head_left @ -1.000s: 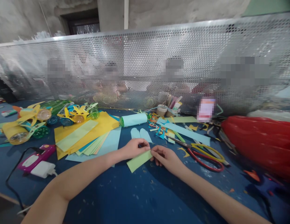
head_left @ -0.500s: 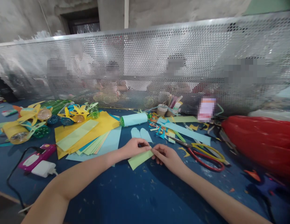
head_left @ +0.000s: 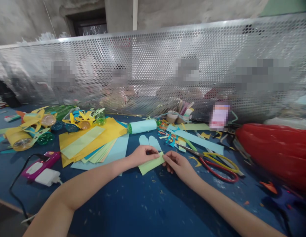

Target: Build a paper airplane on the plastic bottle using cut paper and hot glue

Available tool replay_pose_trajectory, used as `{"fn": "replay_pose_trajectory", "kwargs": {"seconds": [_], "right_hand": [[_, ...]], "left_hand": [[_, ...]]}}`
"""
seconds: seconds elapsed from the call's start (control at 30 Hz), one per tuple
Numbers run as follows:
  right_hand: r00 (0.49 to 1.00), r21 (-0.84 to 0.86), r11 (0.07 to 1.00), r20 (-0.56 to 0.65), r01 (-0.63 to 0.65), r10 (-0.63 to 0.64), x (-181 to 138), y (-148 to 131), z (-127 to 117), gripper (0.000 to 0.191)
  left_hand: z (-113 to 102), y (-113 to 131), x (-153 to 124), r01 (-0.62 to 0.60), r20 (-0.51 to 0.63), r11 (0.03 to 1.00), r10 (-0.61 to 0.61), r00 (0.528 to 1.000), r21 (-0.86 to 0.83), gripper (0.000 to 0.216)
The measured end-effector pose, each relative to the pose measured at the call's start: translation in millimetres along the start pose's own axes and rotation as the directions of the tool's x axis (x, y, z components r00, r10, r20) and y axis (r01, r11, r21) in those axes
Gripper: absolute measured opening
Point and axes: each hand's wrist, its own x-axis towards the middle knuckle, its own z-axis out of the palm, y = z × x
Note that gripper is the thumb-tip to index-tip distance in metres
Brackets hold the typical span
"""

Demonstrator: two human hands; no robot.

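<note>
A light green paper strip is held between my two hands above the blue table. My left hand pinches its upper edge, thumb and fingers closed on it. At the strip's right end, my right hand grips the corner between thumb and forefinger, the other fingers curled. Just behind the hands lie two light blue rounded paper pieces. Farther back rests a green bottle wrapped in light blue paper. Scissors with red and yellow handles lie to the right of my right hand.
Yellow paper sheets and finished bottle figures lie at left, near a magenta power strip. Paper scraps and a red plastic bag are at right. A perforated metal screen stands behind; people sit beyond it.
The green strip has shifted slightly right and up, and its angle has changed a little. My right hand has moved slightly right, still pinching the strip's end.
</note>
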Motion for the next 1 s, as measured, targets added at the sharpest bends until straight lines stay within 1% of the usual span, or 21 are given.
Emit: {"fn": "replay_pose_trajectory", "kwargs": {"seconds": [0.1,0.23,0.3,0.37,0.43,0.53,0.63,0.77,0.83,0.9,1.0], "right_hand": [[0.995,0.028,0.999,-0.095,0.016,-0.014,-0.1,-1.7,0.2,0.047],[0.970,0.129,0.991,-0.245,0.036,-0.004,-1.3,-6.6,0.3,0.043],[0.957,0.183,0.982,-0.289,0.051,0.004,-2.2,-8.0,0.0,0.040],[0.953,0.225,0.972,-0.304,0.066,0.005,-3.0,-8.1,-0.4,0.038],[0.956,0.258,0.963,-0.292,0.073,0.006,-3.6,-7.5,-0.7,0.038],[0.967,0.269,0.962,-0.254,0.040,0.031,-3.4,-6.5,-0.5,0.042],[0.980,0.187,0.982,-0.200,0.018,0.020,-2.4,-6.0,-0.3,0.045],[0.996,0.047,0.998,-0.086,0.044,-0.040,-2.6,-6.8,-1.5,0.046],[0.997,0.014,0.999,-0.059,0.051,-0.051,-3.5,-7.6,-1.9,0.045],[0.997,-0.012,0.998,-0.044,0.059,-0.060,-4.1,-8.2,-1.6,0.043],[0.994,-0.022,0.995,-0.040,0.096,-0.097,-3.6,-7.1,-0.6,0.041]], "left_hand": [[-1.0,1.3,-1.0,-0.003,-0.022,1.000,0.003,1.000,-0.008,0.029],[-3.3,2.3,-1.6,-0.004,-0.022,1.000,0.004,1.000,-0.003,0.028],[-4.3,1.2,-0.9,-0.004,-0.035,1.000,0.005,0.999,0.020,0.028],[-4.9,-1.3,0.4,-0.005,-0.049,1.000,0.005,0.999,0.010,0.029],[-4.8,-4.2,1.6,0.000,-0.052,0.999,-0.002,0.999,-0.039,0.033],[-4.3,-5.9,1.8,0.024,-0.011,0.991,-0.025,1.000,-0.129,0.039],[-3.6,-3.3,0.0,0.026,0.040,0.988,-0.020,0.999,-0.153,0.040],[-3.0,-1.7,-1.2,0.044,0.051,0.980,-0.035,0.998,-0.192,0.040],[-2.6,-3.2,-0.6,0.056,0.061,0.976,-0.044,0.997,-0.212,0.039],[-2.0,-5.0,0.4,0.041,0.073,0.976,-0.026,0.997,-0.215,0.035],[-1.1,-5.3,1.4,-0.035,0.061,0.980,0.048,0.997,-0.194,0.029]]}}
